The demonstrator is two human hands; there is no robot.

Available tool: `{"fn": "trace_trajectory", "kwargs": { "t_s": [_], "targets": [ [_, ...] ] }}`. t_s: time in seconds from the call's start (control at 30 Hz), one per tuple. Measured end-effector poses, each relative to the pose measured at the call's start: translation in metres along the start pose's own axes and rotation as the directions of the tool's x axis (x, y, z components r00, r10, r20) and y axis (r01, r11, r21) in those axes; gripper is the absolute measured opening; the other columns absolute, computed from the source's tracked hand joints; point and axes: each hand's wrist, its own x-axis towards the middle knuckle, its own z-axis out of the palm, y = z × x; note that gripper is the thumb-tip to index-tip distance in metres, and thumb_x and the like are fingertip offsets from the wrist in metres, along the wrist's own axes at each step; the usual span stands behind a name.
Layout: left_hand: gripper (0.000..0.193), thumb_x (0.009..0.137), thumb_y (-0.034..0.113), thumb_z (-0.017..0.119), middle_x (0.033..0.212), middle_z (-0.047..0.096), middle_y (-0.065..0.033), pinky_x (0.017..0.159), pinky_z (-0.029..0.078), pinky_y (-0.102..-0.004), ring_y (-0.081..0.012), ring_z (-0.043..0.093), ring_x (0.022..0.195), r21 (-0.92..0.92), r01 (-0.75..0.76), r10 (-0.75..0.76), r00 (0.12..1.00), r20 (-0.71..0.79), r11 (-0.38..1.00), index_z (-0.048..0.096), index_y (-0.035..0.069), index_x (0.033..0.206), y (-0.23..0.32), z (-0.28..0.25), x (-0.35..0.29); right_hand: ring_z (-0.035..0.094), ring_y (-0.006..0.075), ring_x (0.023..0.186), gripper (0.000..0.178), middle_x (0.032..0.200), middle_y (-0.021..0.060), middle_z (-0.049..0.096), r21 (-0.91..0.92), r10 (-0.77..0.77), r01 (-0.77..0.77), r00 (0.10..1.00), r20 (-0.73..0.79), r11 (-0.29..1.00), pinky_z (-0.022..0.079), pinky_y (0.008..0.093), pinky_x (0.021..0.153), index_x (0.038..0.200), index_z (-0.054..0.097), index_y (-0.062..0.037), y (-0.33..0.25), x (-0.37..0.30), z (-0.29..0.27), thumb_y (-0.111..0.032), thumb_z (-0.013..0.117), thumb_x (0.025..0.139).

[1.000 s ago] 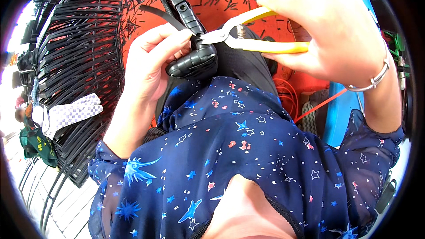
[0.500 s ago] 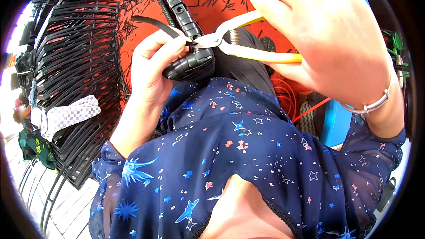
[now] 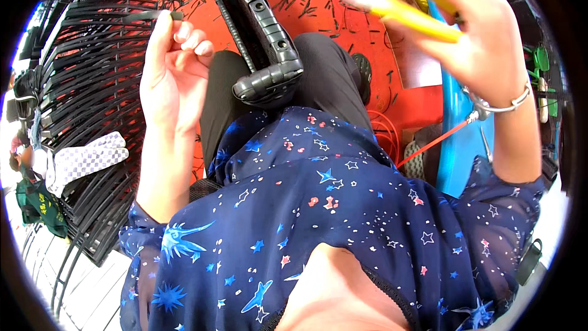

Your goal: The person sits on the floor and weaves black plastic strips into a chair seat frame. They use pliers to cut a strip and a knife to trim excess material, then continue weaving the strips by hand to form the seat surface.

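Raised at the left, my left hand (image 3: pixel 174 76) pinches a short flat black strip (image 3: pixel 150 16) between thumb and finger. My right hand (image 3: pixel 484 27) is up at the far right, wrapped round yellow-handled pruning shears (image 3: pixel 416 19). Their metal blades are smeared by motion and point left, apart from any other thing. A black frame wrapped in flat strips (image 3: pixel 266 30) leans between my knees, its bent corner near my lap. Two round holes show along its side. Neither hand touches the frame.
Stacked black slatted frames (image 3: pixel 104 86) fill the left side, with a checkered white glove-like cloth (image 3: pixel 89 156) on them. Black offcuts litter the red floor (image 3: pixel 331 18). A blue plastic piece (image 3: pixel 453 147) and a red cord (image 3: pixel 429 145) lie to the right.
The shears have left the frame's corner, moving up and right in my right hand. My left hand has moved up and left, away from the frame, with the strip.
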Motion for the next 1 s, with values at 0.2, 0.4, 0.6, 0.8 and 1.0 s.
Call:
{"fn": "trace_trajectory", "kwargs": {
  "t_s": [0.2,0.4,0.6,0.8,1.0],
  "targets": [
    [0.032,0.103,0.026,0.051,0.079,0.058,-0.0053,0.072,0.046,-0.0293,-0.0136,0.054,0.078,0.526,-0.149,0.125,0.989,0.081,0.837,0.064,0.001,0.088,0.007,-0.017,0.008,0.047,0.0083,0.069,0.047,0.09,0.0,0.06,0.154,0.275,-0.264,0.96,-0.055,0.952,0.035,0.0203,0.055,0.117,0.065,-0.0064,0.023,-0.051,0.004,-0.012,0.081,0.073],
    [0.029,0.088,0.015,0.063,0.113,0.06,-0.012,0.087,0.048,-0.033,-0.0204,0.059,0.098,0.728,-0.662,0.244,0.746,0.62,0.176,0.07,0.002,0.112,0.004,0.023,-0.018,0.044,0.0084,0.065,0.054,0.082,0.0002,0.055,0.404,0.39,-0.344,0.92,-0.033,0.847,0.039,0.0221,0.055,0.116,0.063,-0.0044,0.007,-0.07,0.04,-0.014,0.086,0.069],
    [0.036,0.073,0.024,0.079,0.105,0.065,-0.0071,0.086,0.049,-0.0377,-0.0266,0.061,0.096,0.53,-0.826,0.058,0.53,0.846,-0.191,0.074,0.009,0.106,-0.01,0.02,-0.008,0.04,0.0043,0.067,0.052,0.086,-0.0027,0.055,0.529,0.567,-0.504,0.822,0.052,0.683,0.036,0.0189,0.055,0.117,0.063,-0.0045,0.0,-0.099,0.069,-0.017,0.085,0.072],
    [0.031,0.079,0.022,0.075,0.11,0.064,-0.0136,0.078,0.053,-0.0351,-0.027,0.064,0.093,0.5,-0.863,0.331,0.455,0.827,-0.064,0.073,0.004,0.104,-0.007,0.034,-0.009,0.055,0.0089,0.085,0.047,0.094,0.0015,0.062,0.677,0.643,-0.517,0.761,0.083,0.524,0.047,0.025,0.078,0.119,0.061,-0.0022,0.005,-0.12,0.09,-0.022,0.081,0.08],
    [0.038,0.084,0.032,0.071,0.119,0.064,-0.0149,0.097,0.045,-0.0405,-0.0302,0.06,0.11,0.506,-0.839,0.004,0.516,0.857,-0.2,0.07,0.004,0.111,-0.002,0.029,-0.013,0.055,0.0084,0.087,0.049,0.095,0.0011,0.061,0.718,0.677,-0.53,0.727,0.112,0.451,0.046,0.0239,0.079,0.121,0.06,-0.0027,0.008,-0.127,0.106,-0.026,0.08,0.082]
  ]
}}
